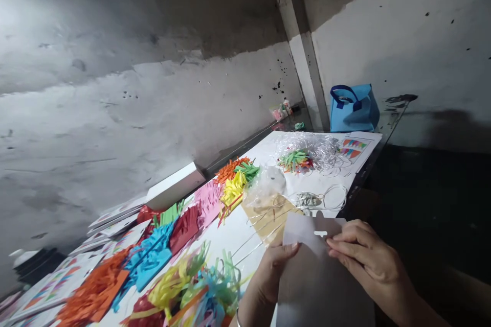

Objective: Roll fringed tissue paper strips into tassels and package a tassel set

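Nearest, both hands pinch a clear sleeve (318, 265) at its top edge: the left hand (274, 268) grips the left side with fingers curled, the right hand (364, 255) grips the right side by the hang-slot. Left of the left hand lie loose paper strips (184, 286) in many colours. Just beyond the hands sit a brown card (268, 214) and empty bags (307, 150). Farther off, against the wall, stands a blue bag (353, 108).
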A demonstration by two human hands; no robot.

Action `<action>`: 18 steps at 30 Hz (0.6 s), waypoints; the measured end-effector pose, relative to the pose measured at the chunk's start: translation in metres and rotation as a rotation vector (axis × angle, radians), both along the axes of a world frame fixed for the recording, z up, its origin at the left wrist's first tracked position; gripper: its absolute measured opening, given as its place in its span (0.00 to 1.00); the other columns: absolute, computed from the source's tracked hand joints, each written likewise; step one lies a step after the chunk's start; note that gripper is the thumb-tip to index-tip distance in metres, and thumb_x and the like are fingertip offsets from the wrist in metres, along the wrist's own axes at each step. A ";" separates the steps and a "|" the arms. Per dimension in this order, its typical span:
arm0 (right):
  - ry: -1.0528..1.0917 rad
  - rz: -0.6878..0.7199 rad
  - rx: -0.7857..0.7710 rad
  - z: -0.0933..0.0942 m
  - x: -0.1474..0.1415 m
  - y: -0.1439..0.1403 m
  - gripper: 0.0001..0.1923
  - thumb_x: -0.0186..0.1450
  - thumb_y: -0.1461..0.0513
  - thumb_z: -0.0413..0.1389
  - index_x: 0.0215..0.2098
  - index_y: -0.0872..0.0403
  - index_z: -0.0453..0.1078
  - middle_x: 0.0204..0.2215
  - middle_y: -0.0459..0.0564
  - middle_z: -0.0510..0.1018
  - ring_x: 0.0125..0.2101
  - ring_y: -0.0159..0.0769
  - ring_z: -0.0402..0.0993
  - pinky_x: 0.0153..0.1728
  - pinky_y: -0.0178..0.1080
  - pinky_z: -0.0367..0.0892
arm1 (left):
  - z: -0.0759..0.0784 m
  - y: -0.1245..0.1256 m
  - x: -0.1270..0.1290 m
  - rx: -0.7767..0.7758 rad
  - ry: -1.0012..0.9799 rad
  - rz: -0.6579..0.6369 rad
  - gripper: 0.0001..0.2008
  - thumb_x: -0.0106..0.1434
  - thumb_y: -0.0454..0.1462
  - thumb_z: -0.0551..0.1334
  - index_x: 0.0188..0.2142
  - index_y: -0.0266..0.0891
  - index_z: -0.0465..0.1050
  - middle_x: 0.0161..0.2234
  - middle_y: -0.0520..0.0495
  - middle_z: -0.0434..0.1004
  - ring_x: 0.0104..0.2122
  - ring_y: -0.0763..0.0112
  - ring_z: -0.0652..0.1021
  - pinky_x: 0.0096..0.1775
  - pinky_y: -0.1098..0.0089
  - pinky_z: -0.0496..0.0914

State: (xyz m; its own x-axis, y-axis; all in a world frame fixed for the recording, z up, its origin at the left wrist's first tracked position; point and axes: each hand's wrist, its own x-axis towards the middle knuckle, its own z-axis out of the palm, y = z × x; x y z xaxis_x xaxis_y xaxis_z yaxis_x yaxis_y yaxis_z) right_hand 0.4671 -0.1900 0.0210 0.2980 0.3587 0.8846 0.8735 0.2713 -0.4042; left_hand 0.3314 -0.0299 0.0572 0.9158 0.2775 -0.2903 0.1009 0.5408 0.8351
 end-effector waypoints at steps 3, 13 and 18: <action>-0.054 -0.154 0.091 -0.004 -0.005 0.003 0.12 0.67 0.72 0.58 0.43 0.51 0.77 0.30 0.46 0.80 0.33 0.35 0.76 0.34 0.37 0.75 | -0.002 0.000 0.000 0.005 0.047 0.034 0.23 0.49 0.42 0.75 0.41 0.27 0.83 0.31 0.36 0.85 0.32 0.55 0.84 0.35 0.66 0.73; 0.030 -0.237 0.132 -0.043 -0.006 -0.012 0.07 0.71 0.65 0.54 0.39 0.50 0.74 0.35 0.48 0.81 0.39 0.39 0.80 0.49 0.44 0.74 | -0.002 0.000 -0.004 0.045 0.156 0.169 0.23 0.46 0.44 0.78 0.37 0.29 0.83 0.27 0.41 0.84 0.25 0.65 0.80 0.30 0.70 0.73; 0.185 -0.433 -0.094 -0.092 0.026 -0.045 0.11 0.73 0.54 0.53 0.43 0.49 0.76 0.35 0.48 0.84 0.30 0.40 0.84 0.31 0.38 0.80 | 0.010 0.022 -0.030 0.183 0.080 0.307 0.22 0.48 0.45 0.78 0.39 0.32 0.82 0.28 0.42 0.85 0.27 0.63 0.82 0.30 0.70 0.73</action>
State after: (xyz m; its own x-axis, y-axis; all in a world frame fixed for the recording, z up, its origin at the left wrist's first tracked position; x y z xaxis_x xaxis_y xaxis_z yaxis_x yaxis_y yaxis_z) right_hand 0.4935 -0.2353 -0.0708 0.5867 0.2433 0.7724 0.8094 -0.1469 -0.5686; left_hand 0.3011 -0.0076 0.0677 0.7581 0.5899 -0.2779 0.0258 0.3986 0.9167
